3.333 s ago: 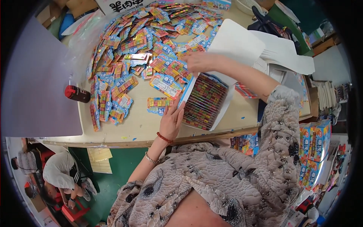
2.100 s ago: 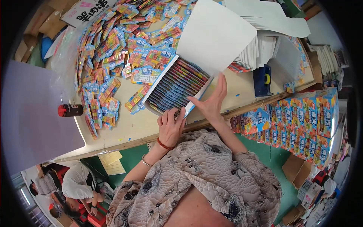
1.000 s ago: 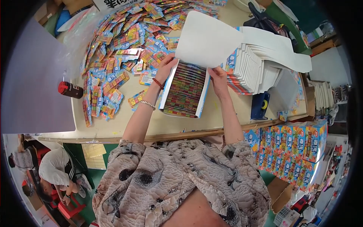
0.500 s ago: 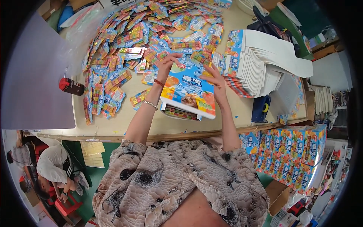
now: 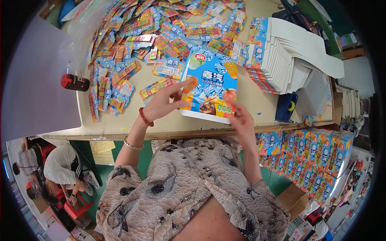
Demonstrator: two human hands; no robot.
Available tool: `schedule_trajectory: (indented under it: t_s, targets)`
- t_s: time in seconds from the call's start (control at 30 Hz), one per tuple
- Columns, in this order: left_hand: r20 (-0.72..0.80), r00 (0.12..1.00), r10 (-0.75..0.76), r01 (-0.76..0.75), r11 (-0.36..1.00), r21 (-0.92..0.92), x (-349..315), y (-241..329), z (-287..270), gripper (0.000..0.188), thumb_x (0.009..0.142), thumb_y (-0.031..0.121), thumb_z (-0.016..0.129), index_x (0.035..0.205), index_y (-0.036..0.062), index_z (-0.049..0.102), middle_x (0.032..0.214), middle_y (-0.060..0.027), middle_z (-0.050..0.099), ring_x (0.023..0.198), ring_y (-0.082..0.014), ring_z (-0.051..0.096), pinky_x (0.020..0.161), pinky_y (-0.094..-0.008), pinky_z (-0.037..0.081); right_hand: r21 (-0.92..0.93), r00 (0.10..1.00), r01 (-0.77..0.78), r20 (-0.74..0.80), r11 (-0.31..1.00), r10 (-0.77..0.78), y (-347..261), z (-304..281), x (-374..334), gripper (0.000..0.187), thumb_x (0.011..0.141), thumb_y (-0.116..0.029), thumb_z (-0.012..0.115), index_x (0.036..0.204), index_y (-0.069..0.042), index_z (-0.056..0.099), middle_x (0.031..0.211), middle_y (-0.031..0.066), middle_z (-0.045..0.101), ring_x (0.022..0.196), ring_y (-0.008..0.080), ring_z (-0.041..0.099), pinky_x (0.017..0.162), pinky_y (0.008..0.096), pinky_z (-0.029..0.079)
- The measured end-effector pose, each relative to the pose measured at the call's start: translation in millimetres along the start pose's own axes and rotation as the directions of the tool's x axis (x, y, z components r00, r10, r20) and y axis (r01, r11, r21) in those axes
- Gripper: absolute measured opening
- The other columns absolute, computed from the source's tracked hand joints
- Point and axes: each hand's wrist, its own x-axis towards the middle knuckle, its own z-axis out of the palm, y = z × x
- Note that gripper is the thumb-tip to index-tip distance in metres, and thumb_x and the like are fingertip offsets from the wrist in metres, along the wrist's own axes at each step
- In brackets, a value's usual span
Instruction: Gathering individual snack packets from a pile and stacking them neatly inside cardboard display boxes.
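Note:
A blue, printed cardboard candy box is held just above the table's near edge, its broad front facing up. A white strip runs along its lower edge. My left hand is at its left side, the index finger reaching over the front and the thumb lower down at the same edge. At the lower right corner, my right hand pinches the box between thumb and fingers. Behind the box lies a large spread of small candy packs with colourful pieces in clear windows. One pack lies close by its upper left edge.
To the right are a fanned stack of flat cartons and a blue tape dispenser. A dark bottle with a red cap stands at the left. Filled-looking boxes are stacked below right. Another person bends over at lower left.
Both hands have come down from the box's upper part to its lower sides. The lower end, open with packs showing inside, now looks covered. The box lies flatter.

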Motion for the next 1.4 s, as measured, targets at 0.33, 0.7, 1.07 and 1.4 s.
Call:
schedule_trajectory:
  t_s: [0.33,0.7,1.07,1.4]
  targets:
    - [-0.029,0.988,0.149,-0.150,0.987,-0.055,-23,-6,-11,0.073,0.080,-0.002,0.069,0.144,0.0148,0.040,0.137,-0.0094,0.049,0.115,-0.0201,0.054,0.093,-0.0326,0.046,-0.698,0.896,0.428,0.245,0.574,-0.371,5,27,17,0.066,0.080,0.008,0.064,0.140,-0.011,0.044,0.126,0.0108,0.057,0.099,0.0129,0.060,0.078,0.0286,0.052]
    - [-0.212,0.840,0.499,-0.303,0.756,0.580,-28,-36,22,0.046,0.075,0.003,0.074,0.119,0.0068,0.063,0.086,-0.0081,0.060,0.073,-0.0217,0.059,0.065,-0.0307,0.049,-0.954,0.827,0.296,0.230,0.049,-0.513,20,36,3,0.063,0.082,-0.002,0.065,0.139,-0.020,0.047,0.080,0.0095,0.051,0.067,0.0271,0.056,0.060,0.0385,0.048]
    - [-0.101,0.896,0.431,-0.296,0.754,0.586,-35,-44,-1,0.038,0.076,0.011,0.073,0.113,0.0065,0.065,0.090,-0.0076,0.059,0.082,-0.0230,0.058,0.069,-0.0360,0.049,-0.894,0.778,0.431,0.297,0.126,-0.554,59,28,7,0.048,0.080,-0.010,0.070,0.127,-0.018,0.061,0.079,0.0052,0.052,0.069,0.0228,0.053,0.065,0.0394,0.044]
    - [0.294,0.815,0.499,-0.512,0.382,0.770,-5,-46,19,0.058,0.078,0.024,0.070,0.133,0.0244,0.050,0.146,0.0029,0.041,0.136,-0.0230,0.037,0.115,-0.0444,0.024,-0.892,0.548,0.403,0.413,-0.204,-0.727,61,25,18,0.041,0.081,-0.021,0.070,0.121,-0.022,0.065,0.116,0.0073,0.059,0.121,0.0307,0.048,0.107,0.0497,0.028]
